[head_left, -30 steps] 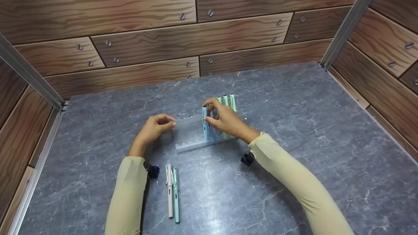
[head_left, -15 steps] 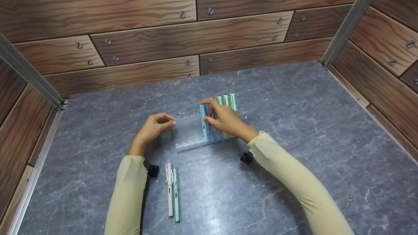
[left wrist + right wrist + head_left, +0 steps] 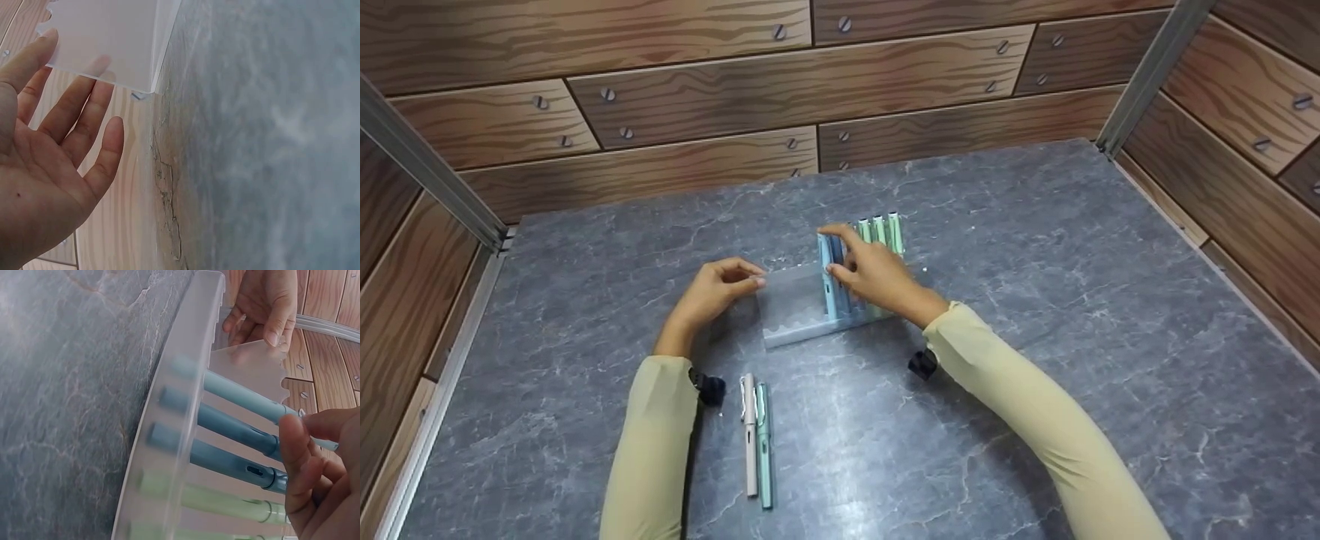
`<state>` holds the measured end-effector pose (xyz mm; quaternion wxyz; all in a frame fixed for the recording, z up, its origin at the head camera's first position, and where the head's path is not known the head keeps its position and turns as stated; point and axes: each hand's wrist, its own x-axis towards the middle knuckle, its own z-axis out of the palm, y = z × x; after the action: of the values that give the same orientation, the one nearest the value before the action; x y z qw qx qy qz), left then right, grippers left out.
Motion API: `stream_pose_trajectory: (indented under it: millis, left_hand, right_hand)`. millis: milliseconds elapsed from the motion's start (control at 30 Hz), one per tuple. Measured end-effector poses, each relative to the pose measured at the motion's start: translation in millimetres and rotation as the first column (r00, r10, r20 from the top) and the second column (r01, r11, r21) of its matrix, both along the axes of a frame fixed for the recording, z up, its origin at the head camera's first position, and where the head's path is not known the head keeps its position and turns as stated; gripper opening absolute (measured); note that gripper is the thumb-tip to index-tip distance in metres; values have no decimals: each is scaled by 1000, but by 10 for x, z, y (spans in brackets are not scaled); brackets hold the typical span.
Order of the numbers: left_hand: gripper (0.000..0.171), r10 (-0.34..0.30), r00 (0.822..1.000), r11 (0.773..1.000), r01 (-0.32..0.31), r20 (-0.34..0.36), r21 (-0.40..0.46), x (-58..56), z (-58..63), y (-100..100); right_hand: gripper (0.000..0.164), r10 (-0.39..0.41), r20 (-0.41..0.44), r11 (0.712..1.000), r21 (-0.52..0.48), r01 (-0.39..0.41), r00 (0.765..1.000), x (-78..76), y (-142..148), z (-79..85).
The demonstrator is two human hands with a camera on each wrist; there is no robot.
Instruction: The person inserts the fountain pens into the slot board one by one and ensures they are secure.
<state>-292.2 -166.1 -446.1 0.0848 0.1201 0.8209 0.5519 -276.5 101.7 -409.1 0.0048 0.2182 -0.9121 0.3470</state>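
A clear, frosted pen stand [image 3: 791,300] with a notched rail leans back on the table. My left hand [image 3: 712,296] pinches its left edge, thumb in front and fingers behind in the left wrist view. My right hand [image 3: 881,277] holds the upper part of a light blue pen [image 3: 829,289], thumb on its side and index finger at its top. In the right wrist view, that pen's lower end is behind the front lip of the stand. Two darker blue pens [image 3: 242,427] stand beside it, followed by several light green pens [image 3: 895,232], partly hidden by my right hand.
Nearer to me, a pale grey pen [image 3: 750,442] and a teal pen [image 3: 766,450] lie side by side on the grey marbled table [image 3: 997,420]. Wood-patterned walls [image 3: 697,90] close off the back and sides.
The top of the light blue pen has tipped back and slightly left, settling against the stand. My right hand has shifted a little with it. The left hand stays on the stand's edge.
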Motion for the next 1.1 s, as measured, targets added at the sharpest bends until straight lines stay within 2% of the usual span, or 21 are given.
stream_pose_trajectory:
  millis: [467,867,1100]
  left_hand:
    - [24,-6,1000,999,6,-9,-42,-17,-7,-20]
    - [29,-6,1000,999,7,23,-39,-9,11,-6]
    - [27,-14,1000,999,15,18,-42,188,319,56]
  right_hand:
    - [55,-23,60,1000,5,23,998,-25,-43,-5]
    - [56,-27,41,999,34,26,999,-32,-53,-4]
    - [56,-39,56,999,27,37,998,-33,-65,5]
